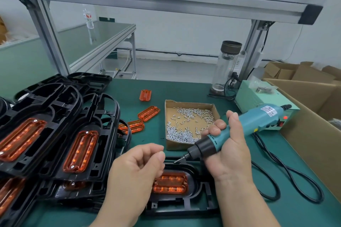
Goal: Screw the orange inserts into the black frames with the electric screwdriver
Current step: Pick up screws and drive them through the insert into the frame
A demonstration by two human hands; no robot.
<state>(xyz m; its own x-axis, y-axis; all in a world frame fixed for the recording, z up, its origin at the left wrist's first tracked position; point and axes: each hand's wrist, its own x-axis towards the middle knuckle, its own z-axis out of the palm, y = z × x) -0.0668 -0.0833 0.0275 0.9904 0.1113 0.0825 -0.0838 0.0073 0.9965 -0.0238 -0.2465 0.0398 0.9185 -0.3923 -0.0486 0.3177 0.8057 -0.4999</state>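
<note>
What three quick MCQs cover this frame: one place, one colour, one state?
1. Where is the screw box? A top shelf; B on the green mat, behind the frame being worked on; C in the large carton.
2. Colour of the screwdriver body? A red; B yellow; C teal.
3. State of the screwdriver? A lying on the mat; B gripped in the right hand, bit off the insert; C hanging from the shelf.
Key: 1B, it sits on the mat beyond the frame; 2C, housing is teal; 3B, fingers wrap it, tip clear.

electric screwdriver (258,119) 1 | screw box (176,146) 1 | loose orange inserts (148,113) 4 | glass bottle (226,66) 1
</note>
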